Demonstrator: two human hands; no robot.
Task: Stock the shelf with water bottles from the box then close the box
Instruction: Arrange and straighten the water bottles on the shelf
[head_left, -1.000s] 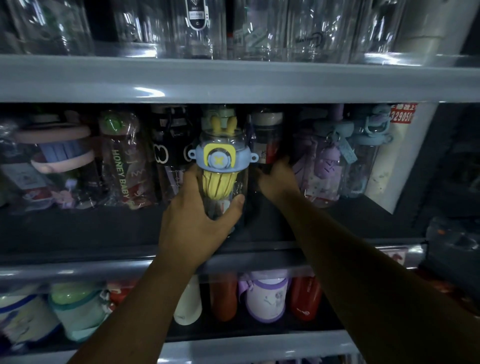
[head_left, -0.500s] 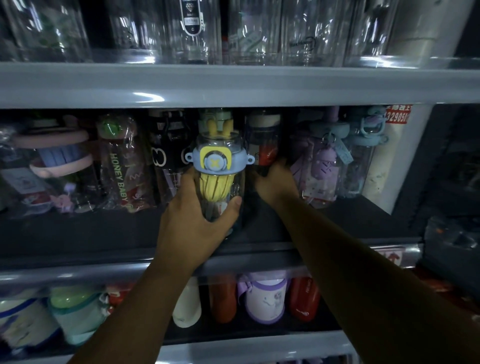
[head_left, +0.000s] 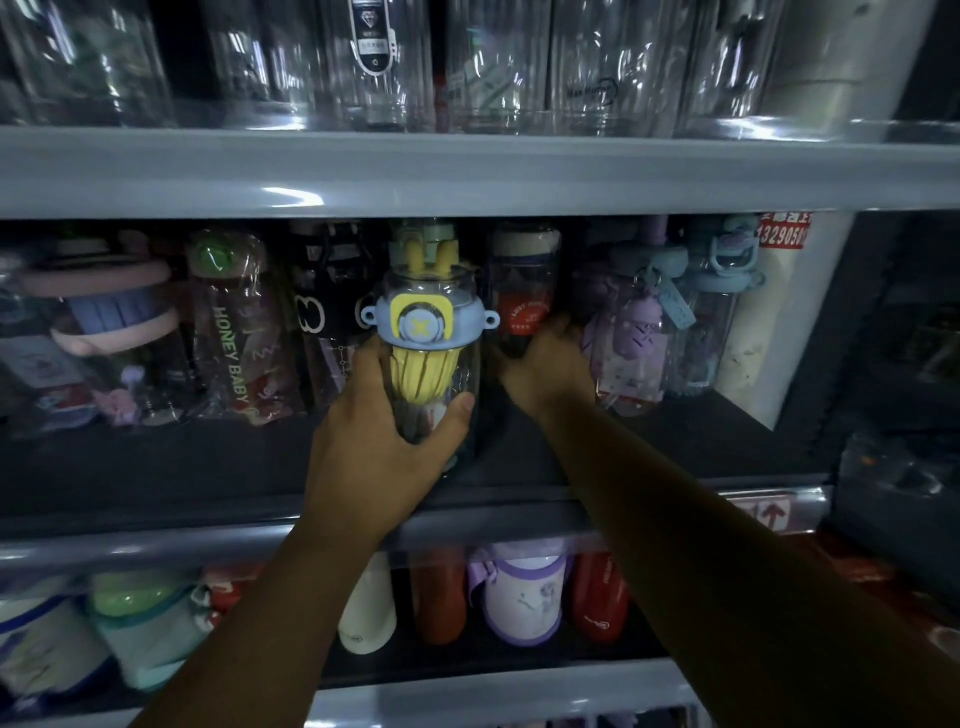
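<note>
1. Dim shop shelving fills the view. The middle shelf (head_left: 156, 467) carries a row of wrapped drinking bottles along its back, with bare dark board in front of them.
2. The clear bottle (head_left: 427, 332), with a blue lid and a yellow insert, stands upright at the centre of that shelf, level with the front of the row. Its base is hidden, so I cannot tell whether it is set down or held just above the board.
3. The left hand (head_left: 384, 441) grips its lower body, thumb across the front and fingers round the left side.
4. The right hand (head_left: 545, 369) reaches in just beside it, against a dark bottle with a red label (head_left: 524, 291). Its fingertips are hidden, so I cannot tell whether it grips that bottle or only pushes it.
5. Further out stand a purple bottle (head_left: 628, 338) on the right and a "HONEY BABY" bottle (head_left: 234, 332) on the left.
6. Clear glassware (head_left: 493, 62) lines the shelf above; a white flask (head_left: 366, 608) and others sit on the one below.
7. Progress, as a judgement: this bottle is at or near its place and has not been let go. The box is out of view, so how many bottles remain is unknown. Closing the box is yet to come.
</note>
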